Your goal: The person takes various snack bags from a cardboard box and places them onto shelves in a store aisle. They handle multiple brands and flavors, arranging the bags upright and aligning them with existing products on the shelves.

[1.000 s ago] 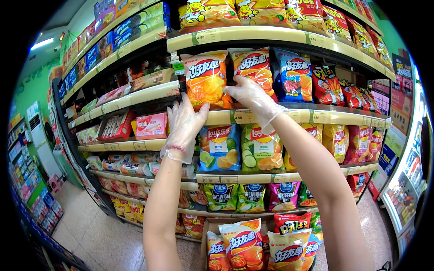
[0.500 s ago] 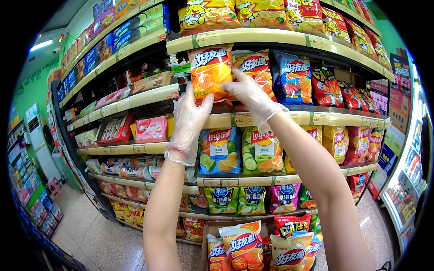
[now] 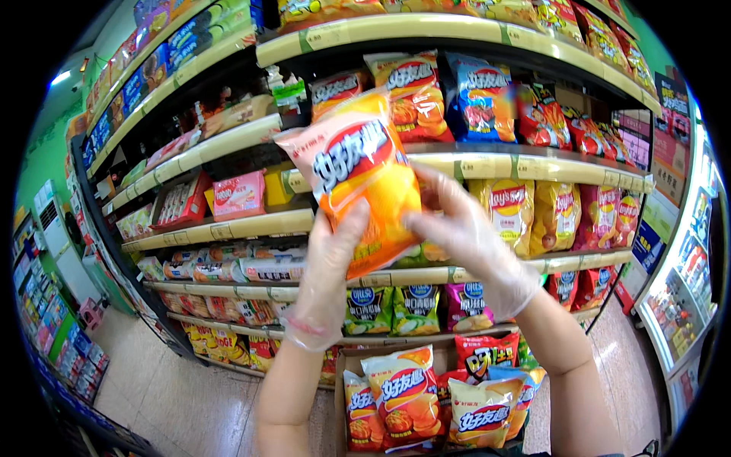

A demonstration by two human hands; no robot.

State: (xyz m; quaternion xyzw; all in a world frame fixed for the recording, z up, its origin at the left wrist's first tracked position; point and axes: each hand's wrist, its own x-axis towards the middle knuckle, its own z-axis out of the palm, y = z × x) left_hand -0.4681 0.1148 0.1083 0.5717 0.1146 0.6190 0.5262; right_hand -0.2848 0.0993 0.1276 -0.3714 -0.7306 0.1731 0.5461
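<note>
An orange and pale pink bag of potato chips (image 3: 365, 171) is held tilted in front of the shelves, between both my hands. My left hand (image 3: 339, 247), in a clear plastic glove, grips its lower left side with the thumb across the front. On the lower right side, my gloved right hand (image 3: 457, 225) pinches the edge of the bag. Behind it, on the shelf (image 3: 464, 165), stand a red-orange chip bag (image 3: 411, 99) and a blue chip bag (image 3: 483, 99). Below my hands is a cardboard box (image 3: 342, 396) holding several chip bags.
Shelves of yellow chip bags (image 3: 557, 217) and red snack bags (image 3: 544, 118) extend to the right. Boxed snacks, including a pink box (image 3: 237, 194), fill the shelves at left. A glass-fronted cooler (image 3: 689, 293) stands far right. Tiled floor (image 3: 183, 396) lies below.
Both hands have drawn the orange chip bag off the shelf, down and toward me, and it now leans to the left. The view has tipped lower, showing more of the box.
</note>
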